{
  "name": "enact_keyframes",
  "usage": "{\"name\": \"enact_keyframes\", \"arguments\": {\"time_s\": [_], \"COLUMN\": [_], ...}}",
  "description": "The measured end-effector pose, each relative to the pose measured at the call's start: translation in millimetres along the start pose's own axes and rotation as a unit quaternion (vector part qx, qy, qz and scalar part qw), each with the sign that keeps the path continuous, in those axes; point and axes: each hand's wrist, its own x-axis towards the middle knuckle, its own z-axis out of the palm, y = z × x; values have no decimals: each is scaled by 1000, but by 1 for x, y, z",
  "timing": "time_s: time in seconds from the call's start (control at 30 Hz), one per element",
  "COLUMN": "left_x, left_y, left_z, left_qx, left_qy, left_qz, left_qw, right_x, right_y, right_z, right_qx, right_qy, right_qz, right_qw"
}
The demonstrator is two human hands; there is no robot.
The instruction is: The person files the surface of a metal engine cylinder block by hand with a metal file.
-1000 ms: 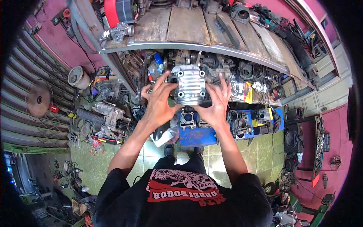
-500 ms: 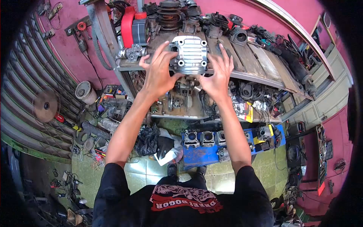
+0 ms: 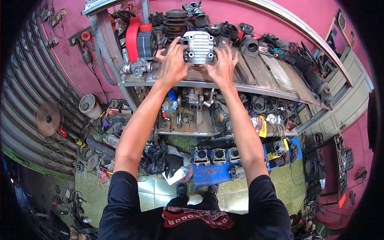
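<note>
Both hands grip a silver cylinder head (image 3: 201, 48) with ribbed fins and bolt holes near its corners. My left hand (image 3: 173, 63) has its fingers and thumb closed on the left side. On the opposite side, my right hand (image 3: 224, 66) clasps it with the thumb at the lower edge. The part overlaps the upper wooden shelf (image 3: 244, 66) in this view, with its finned face toward me. Left of my hands, a smaller silver carburetor-like part (image 3: 140, 68) sits on that shelf beside a red and dark container (image 3: 140, 39).
Greasy engine parts (image 3: 176, 24) crowd the shelf's back. More parts, including a dark ring-shaped piece (image 3: 259, 105), fill the lower shelf. On the floor stand a blue bench (image 3: 210, 176) bearing several cylinder blocks (image 3: 219, 157), a black plastic bag (image 3: 154, 158) and a bucket (image 3: 90, 106).
My hands and the cylinder head have moved farther forward over the upper shelf, slightly up and left in the view. Both hands keep their grip.
</note>
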Motion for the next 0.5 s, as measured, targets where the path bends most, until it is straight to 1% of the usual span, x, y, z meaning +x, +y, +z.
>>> {"name": "enact_keyframes", "arguments": {"time_s": [0.2, 0.27, 0.37, 0.5], "left_x": [-15, -18, -19, -20], "left_y": [-13, -10, -13, -19], "left_z": [31, 33, 38, 41], "left_qx": [-49, -34, -52, -83], "left_qy": [12, 9, 10, 11], "left_qz": [-4, -17, -25, -27], "left_qw": [999, 999, 998, 996], "right_x": [-16, -19, -20, -19], "right_y": [15, 17, 16, 14], "right_z": [18, 18, 17, 12], "right_qx": [22, 36, 25, -16], "right_qy": [-19, -16, -12, -42], "right_qz": [9, 13, 11, 14], "right_qw": [1000, 999, 1000, 999]}}
